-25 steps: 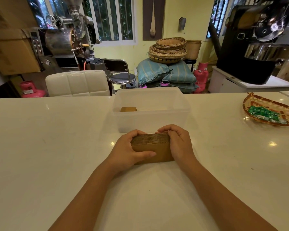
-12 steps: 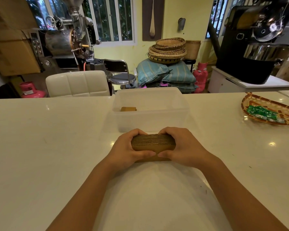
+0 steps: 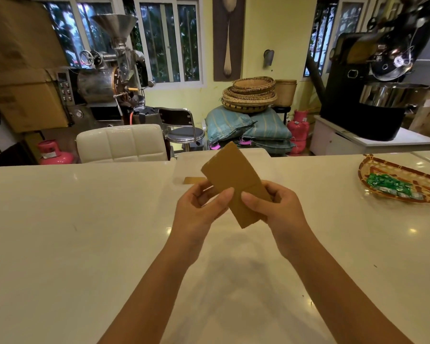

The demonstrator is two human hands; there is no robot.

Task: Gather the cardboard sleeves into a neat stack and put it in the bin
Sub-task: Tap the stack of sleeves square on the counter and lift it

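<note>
Stack of sleeves (image 3: 236, 187) now off the counter (image 3: 85, 232), lifted and tilted diagonally in front of the bin (image 3: 256, 155); left hand (image 3: 199, 207) and right hand (image 3: 276, 207) raised, gripping its sides.

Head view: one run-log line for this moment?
phase: carry to bin | stack of sleeves: lifted off counter, tilted | left hand: gripping | right hand: gripping

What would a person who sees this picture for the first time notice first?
The eye goes first to the brown cardboard stack, held up and tilted in the middle by the left hand and the right hand. Just behind it stands the clear bin on the white table. At the right edge lies a woven tray with green packets.
</note>
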